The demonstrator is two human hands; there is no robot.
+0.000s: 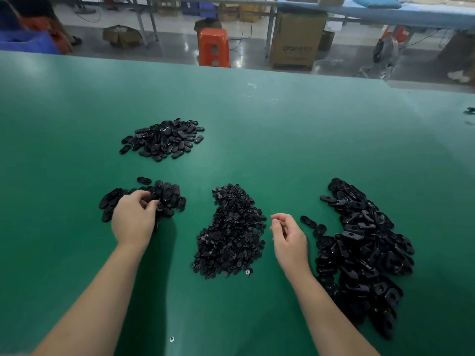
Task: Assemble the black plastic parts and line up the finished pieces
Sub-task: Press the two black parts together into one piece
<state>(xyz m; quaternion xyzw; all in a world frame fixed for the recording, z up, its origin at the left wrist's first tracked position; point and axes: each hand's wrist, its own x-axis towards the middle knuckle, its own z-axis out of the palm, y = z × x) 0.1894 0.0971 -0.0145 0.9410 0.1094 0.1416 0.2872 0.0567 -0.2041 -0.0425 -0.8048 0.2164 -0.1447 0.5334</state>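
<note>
1. The left hand (133, 218) rests on the near-left pile (144, 199) of black oval parts, its fingers curled down into the pieces. Whether they pinch one piece cannot be told.
2. The right hand (289, 235) hangs just above the green table (282, 124), fingers loosely curled with thumb and forefinger apart, holding nothing that shows.
3. Between the two hands lies the middle pile (230, 232) of small round black parts, its right edge just beside the right hand's fingertips.
4. Right of the right hand spreads the big pile (359, 253) of larger black pieces, running from beyond the hand back along the forearm; a few loose pieces (312, 224) lie just beside the knuckles.
5. Beyond the left hand, well apart from it, sits the far pile (164, 138) of oval parts.
6. One oval piece (144, 180) lies alone just beyond the left hand's pile.
7. A single small round part (172, 339) lies on the table between the forearms, near the bottom edge.
8. Past the table's far edge stand an orange stool (213, 47) and a cardboard box (297, 39) on the floor.
</note>
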